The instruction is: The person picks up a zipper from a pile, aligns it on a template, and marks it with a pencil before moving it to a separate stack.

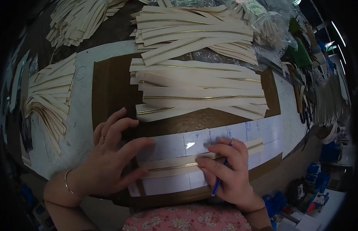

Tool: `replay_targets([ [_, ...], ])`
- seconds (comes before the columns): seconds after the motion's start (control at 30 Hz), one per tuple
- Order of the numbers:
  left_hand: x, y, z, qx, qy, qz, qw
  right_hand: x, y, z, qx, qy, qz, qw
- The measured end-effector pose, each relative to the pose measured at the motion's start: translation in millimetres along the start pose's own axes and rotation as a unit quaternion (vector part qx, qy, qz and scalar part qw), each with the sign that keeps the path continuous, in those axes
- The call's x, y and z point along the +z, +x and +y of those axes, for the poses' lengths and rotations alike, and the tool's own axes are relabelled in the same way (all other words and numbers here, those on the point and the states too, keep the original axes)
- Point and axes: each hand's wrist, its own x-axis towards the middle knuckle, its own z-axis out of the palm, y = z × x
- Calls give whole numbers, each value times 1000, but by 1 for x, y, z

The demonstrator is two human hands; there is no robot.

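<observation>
A cream zipper tape (173, 167) with gold metal teeth lies lengthwise across a white marked sheet (167, 147) with ruled lines and blue handwriting. My left hand (111, 156) is open at the zipper's left end, its fingers spread and the thumb by the tape's edge. My right hand (231, 175) holds a slim blue pen (216, 187) slanting down through its fingers. Its thumb and forefinger tips rest at the teeth near the middle of the zipper, hiding part of it. The zipper's right end shows beyond my knuckles.
Loose zippers (202, 90) lie spread on a brown board (105, 88) just beyond the sheet. A taller pile (194, 32) sits behind them, near clear plastic bags (269, 27). A fanned bundle (52, 96) lies left. Tools with wooden handles (301, 98) stand at the right edge.
</observation>
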Motion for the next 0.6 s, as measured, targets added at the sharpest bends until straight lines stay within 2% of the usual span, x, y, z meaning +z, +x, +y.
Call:
replay_targets([
  [0.3, -1, -1, 2, -33, 31, 1, 999, -31, -36, 53, 115, -66, 107, 985],
  [0.37, -1, 0, 2, -40, 36, -3, 999, -41, -47, 68, 199, -63, 146, 967],
  [0.5, 0, 0, 1, -32, 43, 3, 999, -52, -48, 65, 226, -43, 209, 951],
  [0.57, 1, 0, 3, -46, 34, 11, 998, -46, -38, 52, 170, 164, 272, 933],
  [0.6, 1, 0, 3, -40, 35, 8, 999, -44, -33, 49, 174, 161, 277, 931],
])
